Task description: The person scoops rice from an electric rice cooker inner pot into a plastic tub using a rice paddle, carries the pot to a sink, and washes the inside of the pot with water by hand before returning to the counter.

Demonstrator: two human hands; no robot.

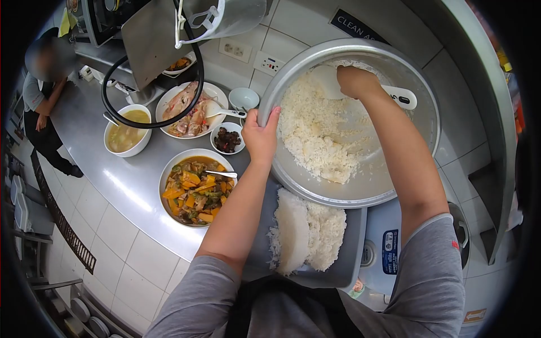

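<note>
A large metal pot (414, 152) is tilted toward me, with cooked white rice (315, 135) spread over its left side and bottom. My left hand (262, 135) is closed on the pot's left rim, thumb toward the inside. Inside the pot my right hand (358, 83) is closed around a white rice paddle (401, 97). The paddle's blade lies at the rice to the left of my fingers, and its handle end sticks out past my wrist. Below the pot a grey tub (356, 248) holds more rice (324, 239) in two compact heaps.
On the steel counter (112, 169) stand a vegetable stew bowl (163, 186), a soup bowl (128, 153), a plate of fish (189, 115), a small bowl of dark pieces (227, 141) and a pale bowl (244, 98). Another person (45, 96) leans on the counter at far left.
</note>
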